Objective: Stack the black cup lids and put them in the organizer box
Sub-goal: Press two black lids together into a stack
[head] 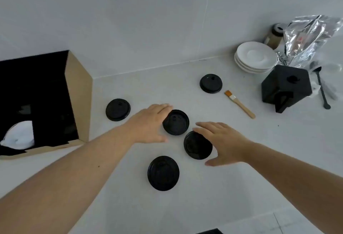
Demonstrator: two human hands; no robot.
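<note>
Five black cup lids lying flat and separate on the pale tabletop (204, 196). Left hand (148, 124) spread over the left edge of the centre lid (176, 122), grip open, fingers touching its rim. Right hand (222, 142) spread beside the second lid (196, 145), grip open, covering its right edge. Third lid (163, 172) nearest the camera, untouched. Fourth lid (117, 109) left, near the organizer box (79, 88). Fifth lid (211, 83) far right, beside a small brush (239, 106). Stacked white saucers (256, 56) and a black angular container (285, 88) farther right.
</note>
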